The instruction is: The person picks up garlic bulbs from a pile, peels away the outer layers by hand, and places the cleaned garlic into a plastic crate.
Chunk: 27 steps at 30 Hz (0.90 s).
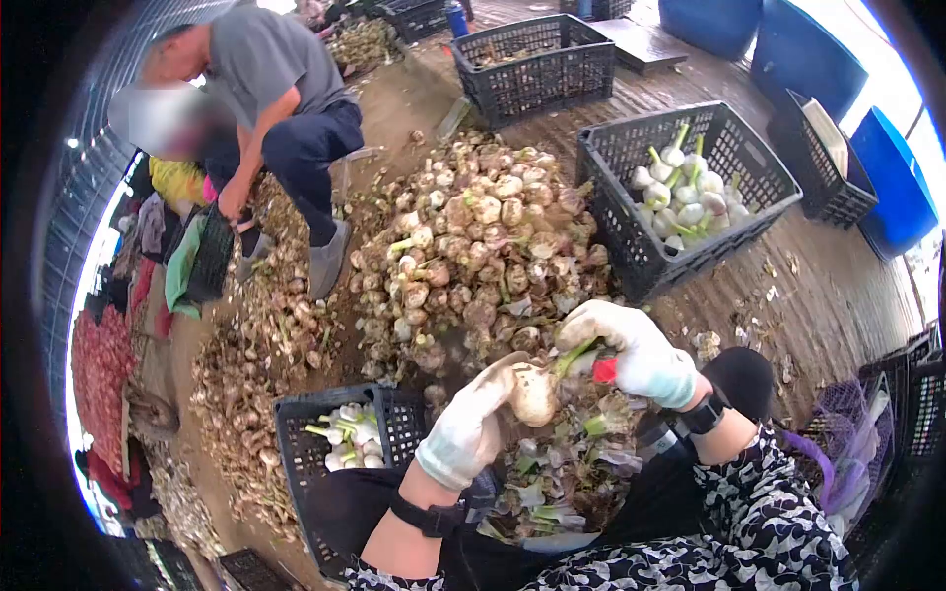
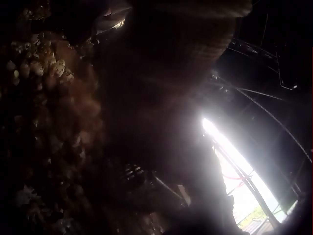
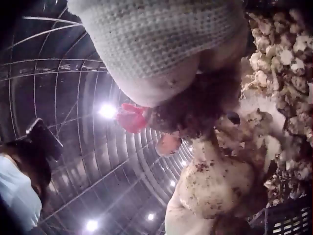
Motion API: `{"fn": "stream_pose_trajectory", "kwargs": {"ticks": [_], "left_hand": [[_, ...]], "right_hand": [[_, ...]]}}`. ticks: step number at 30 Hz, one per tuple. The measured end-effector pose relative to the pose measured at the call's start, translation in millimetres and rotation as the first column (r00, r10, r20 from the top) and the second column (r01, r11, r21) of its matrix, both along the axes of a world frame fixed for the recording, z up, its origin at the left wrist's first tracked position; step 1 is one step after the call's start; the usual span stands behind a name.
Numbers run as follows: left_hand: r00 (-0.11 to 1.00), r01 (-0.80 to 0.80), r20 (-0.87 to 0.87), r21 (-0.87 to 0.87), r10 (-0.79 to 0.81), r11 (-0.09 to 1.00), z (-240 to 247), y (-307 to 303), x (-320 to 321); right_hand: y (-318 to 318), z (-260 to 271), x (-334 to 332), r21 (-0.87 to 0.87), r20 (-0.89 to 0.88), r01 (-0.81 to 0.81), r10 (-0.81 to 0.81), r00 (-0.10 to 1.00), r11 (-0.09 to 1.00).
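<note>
In the head view my gloved left hand (image 1: 493, 394) grips a dirty round bulb (image 1: 533, 395) over my lap. My gloved right hand (image 1: 616, 350) holds a red-handled cutting tool (image 1: 604, 369) against the bulb's green stalk (image 1: 576, 355). The right wrist view shows the white glove (image 3: 161, 44), the red handle (image 3: 131, 117) and the soil-covered bulb (image 3: 215, 188) close below it. The left wrist view is very dark; only a dim heap of bulbs (image 2: 39, 63) shows at the left.
A large heap of unpeeled bulbs (image 1: 473, 246) lies just ahead. A black crate (image 1: 606, 163) of cleaned white bulbs stands at the right, another crate (image 1: 296, 414) by my left knee. Trimmings (image 1: 572, 473) fill my lap. A crouching person (image 1: 286, 89) works at the back left.
</note>
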<state>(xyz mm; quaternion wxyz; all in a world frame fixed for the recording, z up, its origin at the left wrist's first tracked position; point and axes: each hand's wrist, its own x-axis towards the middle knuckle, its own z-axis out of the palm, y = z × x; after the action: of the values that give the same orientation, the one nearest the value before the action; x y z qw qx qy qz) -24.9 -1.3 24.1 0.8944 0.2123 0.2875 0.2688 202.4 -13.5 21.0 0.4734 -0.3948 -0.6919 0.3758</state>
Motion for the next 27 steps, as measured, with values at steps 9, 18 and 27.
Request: {"fn": "stream_pose_trajectory", "kwargs": {"ticks": [9, 18, 27], "left_hand": [[0.901, -0.113, -0.265, 0.622, 0.344, 0.775, -10, -3, 15], [0.556, 0.359, -0.307, 0.927, 0.773, 0.110, -11, -8, 25], [0.587, 0.307, -0.255, 0.948, 0.768, 0.080, -5, -11, 20]], "right_hand": [[-8, -20, -14, -0.584, -0.352, -0.018, -0.232, 0.907, 0.812], [-15, -10, -47, -0.566, -0.588, -0.108, -0.309, 0.747, 0.817], [-15, -15, -41, -0.533, -0.529, -0.133, -0.207, 0.823, 0.836]]}}
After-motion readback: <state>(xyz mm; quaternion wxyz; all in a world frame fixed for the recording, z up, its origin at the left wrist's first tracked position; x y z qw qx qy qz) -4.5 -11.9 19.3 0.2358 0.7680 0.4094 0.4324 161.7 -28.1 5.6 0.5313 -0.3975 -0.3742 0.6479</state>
